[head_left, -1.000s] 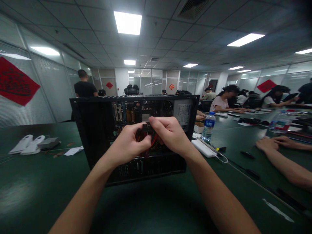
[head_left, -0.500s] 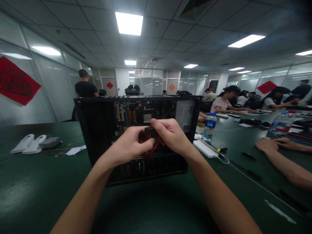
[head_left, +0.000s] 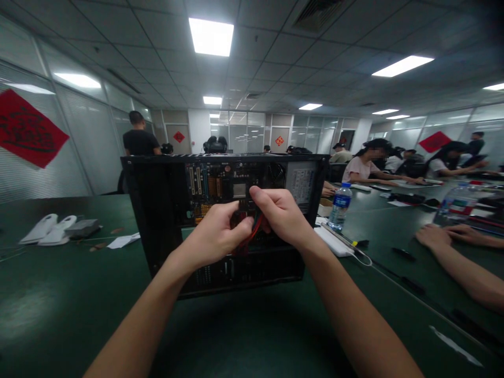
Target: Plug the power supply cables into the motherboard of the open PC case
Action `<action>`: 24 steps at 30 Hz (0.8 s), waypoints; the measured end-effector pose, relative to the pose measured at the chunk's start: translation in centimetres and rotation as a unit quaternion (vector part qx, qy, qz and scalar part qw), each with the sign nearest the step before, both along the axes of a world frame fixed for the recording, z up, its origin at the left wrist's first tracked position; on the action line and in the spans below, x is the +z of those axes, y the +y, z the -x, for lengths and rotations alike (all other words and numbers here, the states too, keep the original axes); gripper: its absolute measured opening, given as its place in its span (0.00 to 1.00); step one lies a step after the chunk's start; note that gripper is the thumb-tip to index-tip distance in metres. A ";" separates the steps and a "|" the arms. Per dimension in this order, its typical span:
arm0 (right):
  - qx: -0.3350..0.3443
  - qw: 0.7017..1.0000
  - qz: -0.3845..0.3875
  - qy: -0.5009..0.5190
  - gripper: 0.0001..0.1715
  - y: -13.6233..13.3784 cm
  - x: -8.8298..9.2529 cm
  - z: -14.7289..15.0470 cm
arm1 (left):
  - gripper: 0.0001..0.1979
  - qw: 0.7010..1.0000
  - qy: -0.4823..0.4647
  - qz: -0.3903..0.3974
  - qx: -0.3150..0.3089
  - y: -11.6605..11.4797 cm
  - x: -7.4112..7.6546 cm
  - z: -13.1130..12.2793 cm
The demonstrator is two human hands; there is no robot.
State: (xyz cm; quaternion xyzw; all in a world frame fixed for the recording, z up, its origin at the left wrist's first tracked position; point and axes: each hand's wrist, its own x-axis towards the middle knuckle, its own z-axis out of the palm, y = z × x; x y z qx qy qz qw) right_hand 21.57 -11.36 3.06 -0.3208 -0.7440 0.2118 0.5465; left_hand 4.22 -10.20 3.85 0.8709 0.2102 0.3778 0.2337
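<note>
Fingers (head_left: 260, 197) of left hand (head_left: 214, 236) and right hand (head_left: 283, 218) press together, pinching red cables (head_left: 252, 234) inside the open computer case (head_left: 157, 199), upright, back from the table's (head_left: 59, 304) near edge. Judged unfinished: cable ends hidden in the grip, seating unconfirmed.

Open-plan office. Dropped tile ceiling (head_left: 157, 58) overhead. Lit panel light (head_left: 211, 37) at 12 o'clock, further panels trailing off toward 2 and 3 o'clock. Air vent (head_left: 311, 13) at 1 o'clock. Glass partition wall (head_left: 252, 131) at far end, small red paper diamonds (head_left: 179, 137) stuck on. Blind-covered glazing (head_left: 79, 152) at 9 o'clock, with large red paper diamond (head_left: 29, 128). Long dark-green table (head_left: 59, 304) from 8 round to 4 o'clock, glossy, catching ceiling glare.
</note>
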 end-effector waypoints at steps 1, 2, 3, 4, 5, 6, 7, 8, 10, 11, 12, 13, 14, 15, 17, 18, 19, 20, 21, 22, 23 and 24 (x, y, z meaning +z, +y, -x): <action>-0.002 1.000 -0.001 0.003 0.35 0.0 0.1 -0.1 | 0.09 1.000 -0.008 0.011 -0.003 0.0 0.0 0.0; -0.002 1.000 -0.002 0.004 0.35 -0.1 0.1 -0.1 | 0.10 1.000 -0.012 0.027 -0.010 0.0 -0.1 0.0; -0.003 1.000 -0.004 0.004 0.35 -0.1 0.2 -0.2 | 0.11 0.999 -0.011 0.046 -0.018 0.0 -0.1 0.0; -0.003 1.000 -0.008 0.004 0.35 -0.2 0.3 -0.3 | 0.12 0.998 -0.008 0.063 -0.025 -0.1 -0.1 0.0; -0.004 1.000 -0.012 0.004 0.35 -0.3 0.4 -0.3 | 0.13 0.997 -0.005 0.075 -0.028 -0.1 -0.1 0.1; -0.005 1.000 -0.017 0.003 0.35 -0.4 0.4 -0.3 | 0.13 0.996 -0.002 0.081 -0.028 -0.1 -0.1 0.1; -0.005 1.000 -0.022 0.001 0.35 -0.5 0.5 -0.4 | 0.13 0.996 -0.001 0.081 -0.027 -0.1 -0.1 0.2; -0.005 1.000 -0.024 -0.003 0.35 -0.5 0.6 -0.4 | 0.13 0.997 -0.002 0.077 -0.026 -0.2 0.0 0.2; -0.003 1.000 -0.029 -0.009 0.35 -0.6 0.7 -0.5 | 0.12 0.997 -0.012 0.067 -0.025 -0.3 0.0 0.1; -0.004 0.999 -0.031 -0.013 0.34 -0.6 0.7 -0.5 | 0.11 0.998 -0.016 0.062 -0.024 -0.3 0.0 0.0; -0.006 0.999 -0.031 -0.015 0.34 -0.7 0.7 -0.6 | 0.11 0.998 -0.020 0.057 -0.022 -0.3 0.0 -0.1; -0.008 0.999 -0.030 -0.018 0.34 -0.7 0.7 -0.7 | 0.11 0.998 -0.022 0.051 -0.019 -0.4 0.0 -0.2; -0.010 0.999 -0.029 -0.019 0.34 -0.7 0.7 -0.7 | 0.11 0.999 -0.022 0.045 -0.015 -0.4 0.0 -0.2; -0.011 0.999 -0.027 -0.020 0.34 -0.7 0.7 -0.8 | 0.11 0.999 -0.021 0.040 -0.012 -0.4 0.0 -0.3; -0.006 0.999 -0.023 -0.022 0.34 -0.6 0.7 -0.9 | 0.11 0.999 -0.019 0.037 -0.010 -0.4 0.0 -0.2; 0.000 0.999 -0.022 -0.023 0.34 -0.6 0.7 -0.9 | 0.11 0.999 -0.016 0.039 -0.010 -0.3 0.0 -0.2; 0.008 0.999 -0.021 -0.026 0.34 -0.6 0.7 -0.9 | 0.11 0.999 -0.012 0.044 -0.012 -0.3 0.0 -0.1; 0.017 0.999 -0.020 -0.030 0.34 -0.6 0.7 -0.9 | 0.11 0.999 -0.006 0.050 -0.015 -0.2 0.0 0.0; 0.027 0.999 -0.019 -0.035 0.34 -0.6 0.7 -0.9 | 0.10 0.998 0.004 0.056 -0.019 -0.2 0.1 0.2; 0.036 0.998 -0.018 -0.041 0.34 -0.6 0.7 -0.8 | 0.10 0.998 0.015 0.060 -0.023 -0.1 0.2 0.3; 0.044 0.998 -0.018 -0.046 0.34 -0.6 0.7 -0.8 | 0.10 0.997 0.023 0.062 -0.024 -0.1 0.2 0.4; 0.049 0.997 -0.018 -0.049 0.33 -0.6 0.6 -0.7 | 0.09 0.997 0.029 0.063 -0.025 -0.2 0.3 0.5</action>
